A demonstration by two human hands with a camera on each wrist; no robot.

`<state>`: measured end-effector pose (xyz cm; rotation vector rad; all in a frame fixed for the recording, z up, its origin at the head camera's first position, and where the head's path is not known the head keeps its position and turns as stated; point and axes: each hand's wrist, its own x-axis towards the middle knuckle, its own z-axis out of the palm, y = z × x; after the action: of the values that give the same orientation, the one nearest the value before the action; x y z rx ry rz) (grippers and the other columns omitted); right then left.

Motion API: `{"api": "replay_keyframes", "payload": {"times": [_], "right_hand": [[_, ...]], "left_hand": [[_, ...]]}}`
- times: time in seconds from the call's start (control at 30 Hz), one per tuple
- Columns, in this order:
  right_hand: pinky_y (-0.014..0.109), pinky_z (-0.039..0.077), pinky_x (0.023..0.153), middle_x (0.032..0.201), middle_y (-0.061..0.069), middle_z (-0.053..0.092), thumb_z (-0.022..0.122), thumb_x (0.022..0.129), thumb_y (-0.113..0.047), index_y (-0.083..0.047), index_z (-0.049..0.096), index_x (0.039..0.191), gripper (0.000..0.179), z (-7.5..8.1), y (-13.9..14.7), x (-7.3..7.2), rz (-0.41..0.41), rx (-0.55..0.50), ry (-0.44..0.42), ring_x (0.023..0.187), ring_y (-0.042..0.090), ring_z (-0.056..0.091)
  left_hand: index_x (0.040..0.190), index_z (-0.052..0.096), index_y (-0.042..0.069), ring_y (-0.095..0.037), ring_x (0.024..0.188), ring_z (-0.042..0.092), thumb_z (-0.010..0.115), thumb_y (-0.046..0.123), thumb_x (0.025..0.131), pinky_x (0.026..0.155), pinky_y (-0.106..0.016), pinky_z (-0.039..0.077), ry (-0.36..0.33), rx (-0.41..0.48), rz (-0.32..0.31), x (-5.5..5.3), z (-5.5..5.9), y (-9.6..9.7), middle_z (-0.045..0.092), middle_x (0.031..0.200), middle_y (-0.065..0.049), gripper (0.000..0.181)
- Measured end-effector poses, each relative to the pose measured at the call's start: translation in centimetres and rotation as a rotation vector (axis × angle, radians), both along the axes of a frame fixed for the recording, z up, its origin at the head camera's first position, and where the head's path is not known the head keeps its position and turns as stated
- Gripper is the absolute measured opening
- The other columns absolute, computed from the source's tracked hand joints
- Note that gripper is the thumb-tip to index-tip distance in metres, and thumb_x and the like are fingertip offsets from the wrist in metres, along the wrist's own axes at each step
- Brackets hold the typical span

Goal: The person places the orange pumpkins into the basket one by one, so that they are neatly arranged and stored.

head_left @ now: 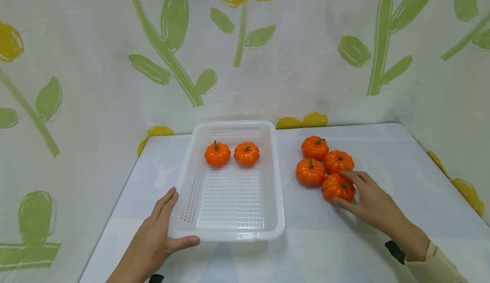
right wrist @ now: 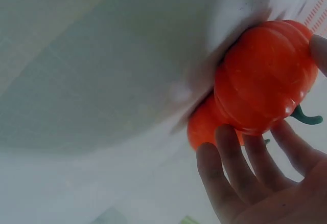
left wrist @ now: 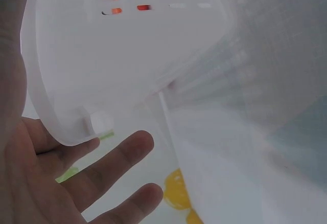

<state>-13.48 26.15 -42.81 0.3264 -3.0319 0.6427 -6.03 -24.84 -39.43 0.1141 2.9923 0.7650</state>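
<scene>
A white plastic basket [head_left: 232, 235] with slotted walls stands on the table, two small orange pumpkins [head_left: 217, 154] [head_left: 246, 154] inside it near the far end. At its near left corner is my left hand [head_left: 153, 230], fingers spread straight along the outside and thumb by the front rim; the left wrist view shows the basket's corner [left wrist: 76, 127] against the fingers. To the right, my right hand [head_left: 369, 200] grips the nearest of several pumpkins [head_left: 337, 188], thumb on the near side and fingers on the far side. That pumpkin [right wrist: 265, 75] fills the hand's grasp in the right wrist view.
Three more pumpkins [head_left: 314, 147] [head_left: 338, 161] [head_left: 310, 172] cluster beside the gripped one, right of the basket. The white table [head_left: 314, 249] ends at a curtain [head_left: 298, 70] with yellow flowers and green leaves, which surrounds the back and sides.
</scene>
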Motion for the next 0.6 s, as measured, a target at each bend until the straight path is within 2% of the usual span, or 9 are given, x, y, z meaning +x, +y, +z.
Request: {"api": "replay_keyframes", "payload": {"times": [0.4, 0.6], "right_hand": [[0.070, 0.049, 0.088, 0.139, 0.028, 0.047, 0.078, 0.082, -0.059, -0.006, 0.050, 0.144, 0.086, 0.15, 0.12, 0.01, -0.018, -0.009, -0.021, 0.120, 0.051, 0.052], [0.072, 0.046, 0.091, 0.139, 0.029, 0.047, 0.080, 0.082, -0.055, -0.006, 0.051, 0.142, 0.083, 0.60, 0.84, 0.26, -0.035, -0.058, 0.018, 0.121, 0.051, 0.050]], "left_hand": [[0.161, 0.019, 0.005, -0.038, 0.135, 0.045, 0.069, 0.084, 0.064, 0.104, -0.058, 0.045, -0.011, 0.008, 0.003, -0.06, -0.02, -0.03, 0.017, 0.167, -0.007, 0.135], [0.161, 0.019, 0.004, -0.039, 0.135, 0.046, 0.069, 0.083, 0.063, 0.104, -0.059, 0.045, -0.013, 0.003, 0.006, -0.07, 0.07, 0.03, 0.017, 0.167, -0.008, 0.136]]}}
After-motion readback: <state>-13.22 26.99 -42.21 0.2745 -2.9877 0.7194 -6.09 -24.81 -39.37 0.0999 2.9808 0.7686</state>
